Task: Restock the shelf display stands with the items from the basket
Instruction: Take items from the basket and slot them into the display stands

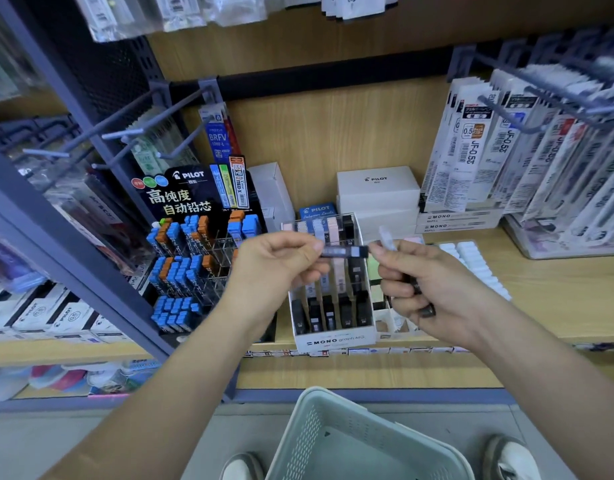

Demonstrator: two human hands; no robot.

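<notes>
A: Basket (333,427) is lowest, under the shelf (541,289). And the left hand (274,261)?
B: Its grip pinches one end of a lead case (343,251), above the white display box (333,336). The right hand (423,282) pinches the other end and holds spare cases (417,286).

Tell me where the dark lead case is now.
The dark lead case is at the centre of the head view, pinched between the left hand and the right hand, over the white MONO display stand.
</notes>
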